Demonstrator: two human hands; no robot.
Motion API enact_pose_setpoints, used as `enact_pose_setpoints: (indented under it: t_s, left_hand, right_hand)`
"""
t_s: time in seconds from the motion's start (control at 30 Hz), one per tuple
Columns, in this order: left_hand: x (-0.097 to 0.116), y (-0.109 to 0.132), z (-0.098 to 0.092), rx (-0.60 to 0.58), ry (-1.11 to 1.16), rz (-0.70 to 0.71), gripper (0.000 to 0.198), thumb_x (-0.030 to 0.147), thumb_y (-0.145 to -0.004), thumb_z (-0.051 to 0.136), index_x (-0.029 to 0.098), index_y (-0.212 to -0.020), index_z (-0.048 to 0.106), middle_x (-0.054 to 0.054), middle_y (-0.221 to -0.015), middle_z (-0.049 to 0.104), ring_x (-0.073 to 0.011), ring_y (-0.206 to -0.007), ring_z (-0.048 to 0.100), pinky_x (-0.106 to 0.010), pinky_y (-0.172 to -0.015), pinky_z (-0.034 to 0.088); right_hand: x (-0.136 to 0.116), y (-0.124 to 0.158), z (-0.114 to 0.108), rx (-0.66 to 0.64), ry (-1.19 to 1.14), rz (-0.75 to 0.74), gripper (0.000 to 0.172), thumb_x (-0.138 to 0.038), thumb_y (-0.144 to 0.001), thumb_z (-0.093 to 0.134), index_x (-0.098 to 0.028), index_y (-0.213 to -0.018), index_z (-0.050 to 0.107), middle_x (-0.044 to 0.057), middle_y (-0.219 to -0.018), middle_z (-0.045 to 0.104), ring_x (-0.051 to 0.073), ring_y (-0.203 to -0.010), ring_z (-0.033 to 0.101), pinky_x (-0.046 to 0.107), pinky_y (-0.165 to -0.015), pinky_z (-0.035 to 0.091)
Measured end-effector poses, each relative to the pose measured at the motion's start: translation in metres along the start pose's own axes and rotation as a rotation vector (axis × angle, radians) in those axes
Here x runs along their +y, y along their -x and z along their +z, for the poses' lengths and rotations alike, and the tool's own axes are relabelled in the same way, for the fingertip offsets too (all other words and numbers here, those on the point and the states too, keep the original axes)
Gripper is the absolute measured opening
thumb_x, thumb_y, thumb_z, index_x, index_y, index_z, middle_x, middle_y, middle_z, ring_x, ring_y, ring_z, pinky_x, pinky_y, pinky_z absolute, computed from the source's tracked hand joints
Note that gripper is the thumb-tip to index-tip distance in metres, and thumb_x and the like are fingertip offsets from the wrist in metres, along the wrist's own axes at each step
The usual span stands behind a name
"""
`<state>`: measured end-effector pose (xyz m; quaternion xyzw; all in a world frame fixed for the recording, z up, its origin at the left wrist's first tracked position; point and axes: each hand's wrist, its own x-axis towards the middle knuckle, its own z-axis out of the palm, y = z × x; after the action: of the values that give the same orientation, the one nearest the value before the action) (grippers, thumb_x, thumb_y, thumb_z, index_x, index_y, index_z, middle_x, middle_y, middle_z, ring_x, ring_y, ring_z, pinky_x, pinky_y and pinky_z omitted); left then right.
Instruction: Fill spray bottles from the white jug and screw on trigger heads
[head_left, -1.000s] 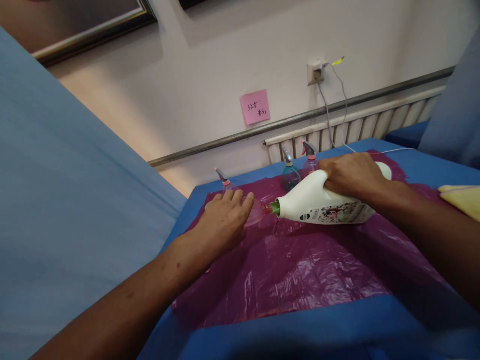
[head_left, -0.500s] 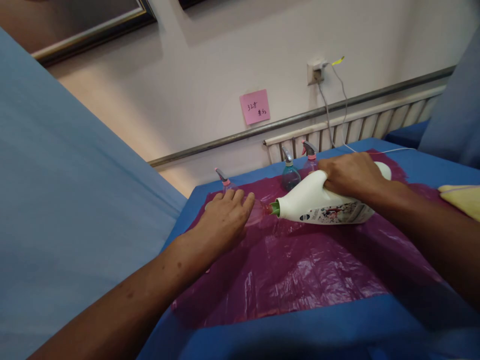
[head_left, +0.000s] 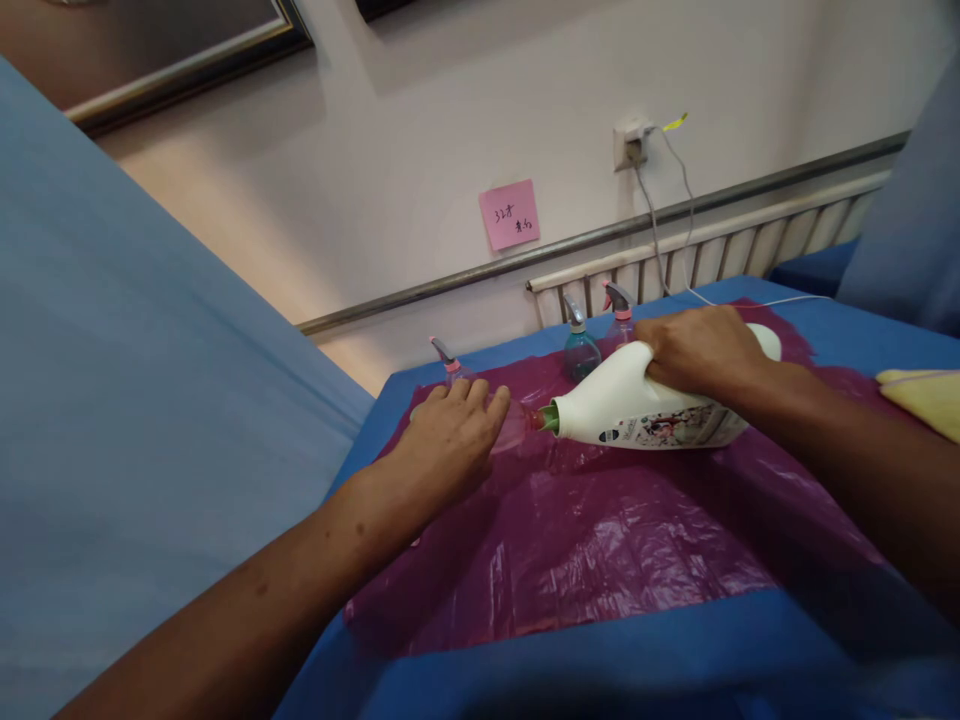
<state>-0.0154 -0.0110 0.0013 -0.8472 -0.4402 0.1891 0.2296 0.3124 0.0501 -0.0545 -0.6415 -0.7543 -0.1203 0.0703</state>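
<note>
Right hand [head_left: 701, 348]: I have it wrapped round the handle of the white jug [head_left: 637, 405], tipped with its mouth leftward.
Green spout [head_left: 550, 416]: in the jug's mouth, at the neck of the transparent bottle [head_left: 513, 428].
Left hand [head_left: 452, 432]: I have it grasping that bottle, left of the jug.
Teal spray bottle [head_left: 582, 354]: just behind the jug.
Purple plastic sheet [head_left: 592, 545]: spread beneath the jug.
Pink note [head_left: 510, 214]: on the wall, beyond the jug.
</note>
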Motion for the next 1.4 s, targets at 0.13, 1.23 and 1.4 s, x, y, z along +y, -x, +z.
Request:
enact_pose_setpoints:
  t_s: [0.13,1.23,1.4]
  left_hand:
    - [-0.0004,-0.0008,0.0002,0.02,0.011,0.007,0.072,0.015,-0.089,0.075,0.01,-0.158,0.055,-0.023,-0.143,0.069,-0.0419,-0.127,0.067,-0.051,-0.1,0.054]
    - [-0.0013,-0.0041,-0.0051,0.022,-0.068,0.041,0.063,0.017,-0.091,0.071,0.009,-0.153,0.058,-0.023,-0.139,0.069,-0.0409,-0.12,0.067,-0.052,-0.093,0.055]
    - [-0.0031,-0.0031,-0.0014,0.066,-0.077,0.055,0.06,0.017,-0.09,0.072,0.011,-0.149,0.059,-0.022,-0.134,0.07,-0.039,-0.117,0.067,-0.049,-0.092,0.053]
  right_hand:
    - [-0.0003,0.0001,0.0004,0.013,0.011,-0.012,0.04,-0.037,-0.103,0.048,-0.022,-0.119,0.082,0.017,-0.106,0.086,0.03,-0.088,0.074,0.04,-0.067,0.021]
    - [0.0017,-0.0009,0.0013,-0.003,-0.007,-0.005,0.039,-0.039,-0.104,0.051,-0.023,-0.122,0.082,0.017,-0.106,0.085,0.031,-0.086,0.071,0.04,-0.068,0.025]
    - [0.0016,-0.0002,0.0001,-0.001,-0.005,-0.008,0.038,-0.041,-0.105,0.05,-0.024,-0.119,0.081,0.016,-0.106,0.086,0.03,-0.086,0.072,0.039,-0.068,0.026]
